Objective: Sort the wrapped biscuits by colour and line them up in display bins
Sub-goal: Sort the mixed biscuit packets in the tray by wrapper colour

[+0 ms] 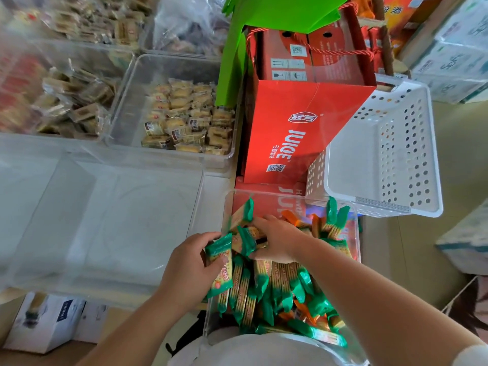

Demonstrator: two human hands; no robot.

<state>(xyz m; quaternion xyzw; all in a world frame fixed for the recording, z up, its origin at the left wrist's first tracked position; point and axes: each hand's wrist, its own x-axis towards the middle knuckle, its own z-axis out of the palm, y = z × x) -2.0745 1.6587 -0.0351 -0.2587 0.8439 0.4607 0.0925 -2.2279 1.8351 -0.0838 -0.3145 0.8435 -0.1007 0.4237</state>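
Note:
A clear bin [227,207] low in the middle holds several green-wrapped biscuits [264,294] mixed with a few orange-wrapped ones [293,217]. My left hand [190,270] grips a green-wrapped biscuit packet [220,262] upright at the bin's left edge. My right hand [277,240] reaches into the pile and its fingers curl round green packets [247,243] near the bin's far left corner. A large empty clear bin [105,220] lies to the left.
A white perforated basket [396,154] stands empty at the right. Red juice cartons [290,133] rise behind the biscuit bin. Clear bins of yellowish wrapped snacks [184,117] fill the far left. Small white boxes [45,323] sit at the lower left.

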